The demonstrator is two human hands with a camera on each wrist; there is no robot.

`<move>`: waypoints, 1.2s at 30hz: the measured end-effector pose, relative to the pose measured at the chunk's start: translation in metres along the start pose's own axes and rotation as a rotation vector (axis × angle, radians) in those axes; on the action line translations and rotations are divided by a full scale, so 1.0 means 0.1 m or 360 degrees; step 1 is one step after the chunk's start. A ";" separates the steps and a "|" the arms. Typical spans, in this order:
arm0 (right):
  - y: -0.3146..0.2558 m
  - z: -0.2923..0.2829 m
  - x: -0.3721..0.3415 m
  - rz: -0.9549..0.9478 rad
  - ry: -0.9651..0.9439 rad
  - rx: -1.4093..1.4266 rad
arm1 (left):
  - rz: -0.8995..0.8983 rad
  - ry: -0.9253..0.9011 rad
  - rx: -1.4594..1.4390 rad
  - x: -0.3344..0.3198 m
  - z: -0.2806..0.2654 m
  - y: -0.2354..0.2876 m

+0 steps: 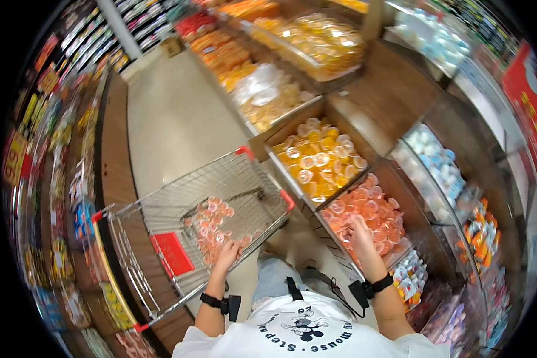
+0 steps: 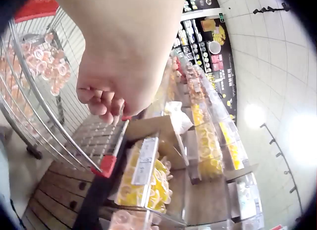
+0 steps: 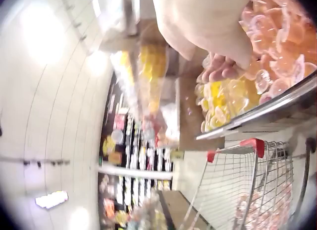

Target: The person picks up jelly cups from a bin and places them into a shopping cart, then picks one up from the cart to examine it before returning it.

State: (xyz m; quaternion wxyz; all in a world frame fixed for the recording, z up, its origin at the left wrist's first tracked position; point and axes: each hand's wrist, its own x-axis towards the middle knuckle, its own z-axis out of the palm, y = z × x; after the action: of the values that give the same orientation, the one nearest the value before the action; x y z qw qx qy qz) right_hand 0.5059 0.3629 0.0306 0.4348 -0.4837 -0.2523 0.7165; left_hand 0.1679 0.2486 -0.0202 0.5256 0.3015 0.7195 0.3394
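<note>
Over the near side of the shopping cart (image 1: 170,206) is my left hand (image 1: 228,253), its fingers loosely curled and no item showing in them. Small cups with pink contents (image 1: 212,224), apparently jelly cups, lie on the cart's floor below it. My right hand (image 1: 359,235) is above a bin heaped with the same kind of pink cups (image 1: 385,209). In the right wrist view, the fingers (image 3: 225,70) of that hand are bent in beside the heap. Its palm side is mostly hidden, so I cannot tell whether a cup is inside it.
Beyond the pink heap stands a bin of yellow cups (image 1: 319,161). Blue and white packs (image 1: 435,164) fill a bin on the right. Left of the cart, shelves of packaged goods (image 1: 59,209) line the aisle floor (image 1: 167,119). A white plastic bag (image 1: 259,83) lies on farther bins.
</note>
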 end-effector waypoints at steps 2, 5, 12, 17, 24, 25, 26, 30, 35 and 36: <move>-0.09 0.64 -0.08 -0.0039 -0.0412 -0.0458 | 0.0070 0.0129 0.0357 0.08 -0.16 -0.15; -0.53 1.74 -0.51 -0.0539 -0.1158 -0.1019 | 0.0070 0.0198 0.0544 0.21 -0.50 -0.37; -0.90 3.43 -0.83 -0.1404 -0.2755 -0.0694 | -0.0060 0.0356 0.0172 0.39 -1.27 -0.84; -0.78 4.12 -0.67 -0.1600 -0.2785 -0.0627 | -0.0227 0.0499 0.0102 0.35 -1.74 -1.07; -0.47 4.71 -0.14 -0.2468 -0.2291 -0.0741 | -0.0289 0.0723 0.0249 0.27 -2.08 -1.22; -0.40 4.75 -0.03 -0.2297 -0.2362 -0.0962 | -0.0349 0.0702 0.0108 0.23 -2.08 -1.12; -0.33 4.78 0.08 -0.2133 -0.2408 -0.1184 | -0.0310 0.0715 0.0170 0.24 -2.05 -1.15; 0.88 4.80 1.09 -0.0930 -0.1609 -0.1443 | -0.0465 0.0793 0.0168 0.20 -1.85 -1.03; 3.51 3.38 2.89 -0.0246 -0.1534 -0.2804 | -0.0691 0.0751 0.0143 0.09 -1.48 -1.14; 3.61 3.36 2.98 -0.0047 -0.1538 -0.3016 | -0.0748 0.0798 0.0193 0.09 -1.43 -1.11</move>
State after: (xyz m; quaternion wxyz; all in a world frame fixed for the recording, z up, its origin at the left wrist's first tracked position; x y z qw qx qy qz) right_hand 0.0166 0.4625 -0.2574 -0.2569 -0.2859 -0.8590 0.3384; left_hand 0.0198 0.1659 -0.0835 0.3774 0.0656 0.8948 0.2294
